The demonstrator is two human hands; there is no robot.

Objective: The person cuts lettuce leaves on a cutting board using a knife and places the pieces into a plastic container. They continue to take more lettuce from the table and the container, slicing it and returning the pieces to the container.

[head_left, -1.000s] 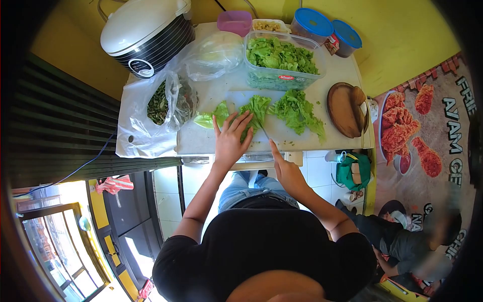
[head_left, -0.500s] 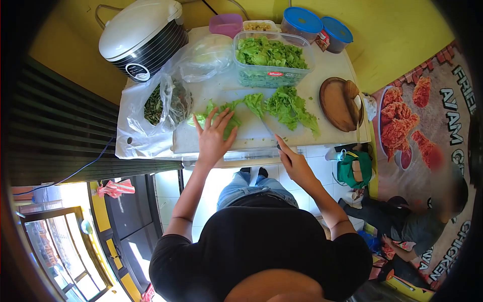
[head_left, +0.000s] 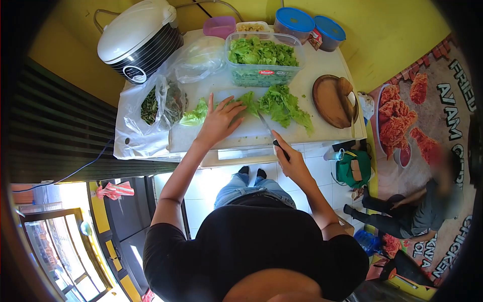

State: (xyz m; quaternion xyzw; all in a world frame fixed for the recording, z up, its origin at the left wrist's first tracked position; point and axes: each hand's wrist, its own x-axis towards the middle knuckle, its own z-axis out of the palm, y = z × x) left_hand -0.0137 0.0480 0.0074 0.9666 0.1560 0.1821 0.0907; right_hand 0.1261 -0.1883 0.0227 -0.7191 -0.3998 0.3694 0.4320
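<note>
My right hand [head_left: 291, 162] is closed round the black handle of a knife [head_left: 265, 124], whose blade points up and left to the lettuce. Fingers spread, my left hand [head_left: 220, 122] lies over the white board [head_left: 241, 138], its fingertips at the edge of the green lettuce pieces [head_left: 250, 102]. Leafy lettuce [head_left: 286, 106] lies right of the blade, and a paler leaf [head_left: 195, 117] is left of my left hand, partly behind it. Behind them stands a clear plastic box [head_left: 264, 74] filled with cut lettuce.
A rice cooker [head_left: 138, 43] and plastic bags [head_left: 200, 59] are at the back left. Blue-lidded tubs [head_left: 297, 20] and a pink container [head_left: 219, 26] line the wall. A wooden mortar [head_left: 328, 102] sits on the right. Another person [head_left: 427, 214] sits at the lower right.
My left hand has moved slightly right and its fingers now reach the middle lettuce, baring the pale leaf. The knife is still in my right hand. The seated person has shifted posture.
</note>
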